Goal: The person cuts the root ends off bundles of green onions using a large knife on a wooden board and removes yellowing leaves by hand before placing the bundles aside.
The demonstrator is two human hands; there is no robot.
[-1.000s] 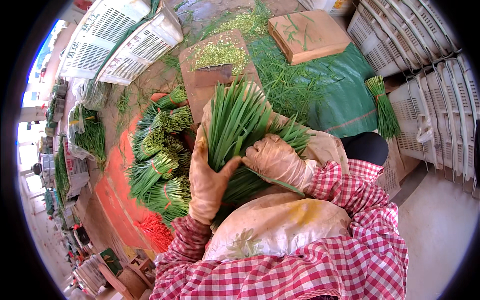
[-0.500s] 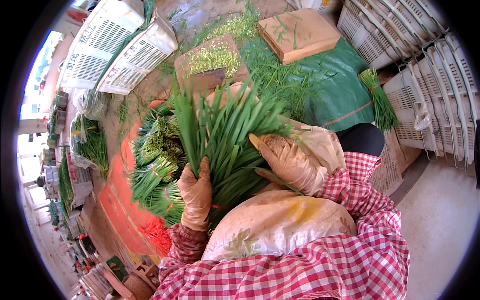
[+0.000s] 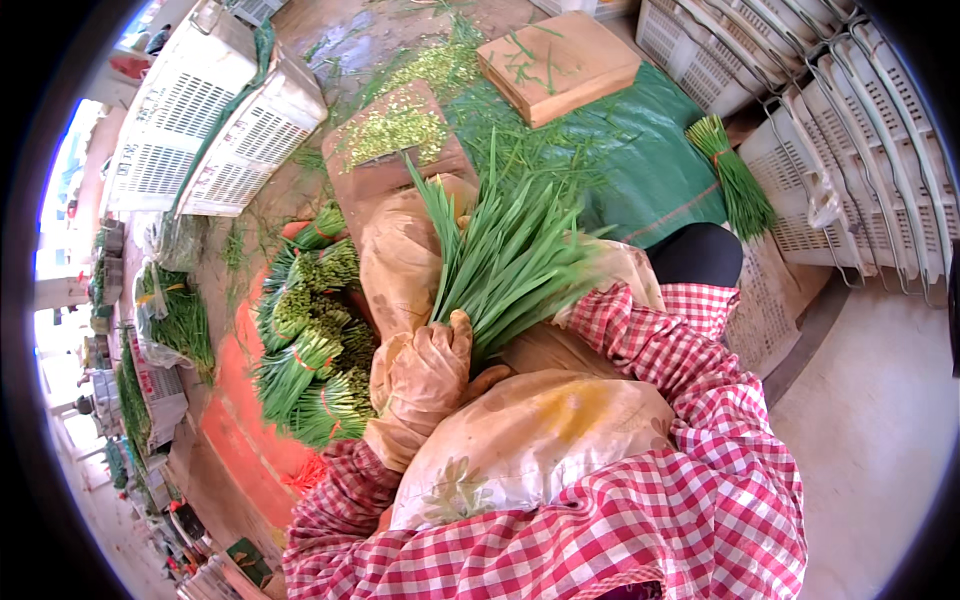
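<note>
The fingers [image 3: 461, 335] of the gloved left hand [image 3: 420, 380] are curled together around the lower end of a bunch of long green leaves [image 3: 510, 260]. The right hand is hidden, apparently behind the leaves where its checked sleeve [image 3: 645, 340] ends, so I cannot tell whether its fingers are spread or pressed together.

In the head view, the bunch lies above the lap, just beyond the stained apron [image 3: 540, 425], its tips fanning up and to the right. Half a second ago both gloves showed, one on each side of a wider fan; now the left has closed around the base and the right has slipped out of sight. I judge that the left grip now steadies the bunch. The glove covers its base, so a band there cannot be made out.

Banded green bundles [image 3: 305, 345] crowd the right edge of the red sheet [image 3: 235, 440]. A brown box [image 3: 560, 70] sits at the upper edge of the green sheet [image 3: 670, 190]; another tied bundle [image 3: 735, 180] lies just off its right edge.

As for writing, the white crates [image 3: 190, 110] at upper left carry dark printed marks; no brand is legible.
</note>
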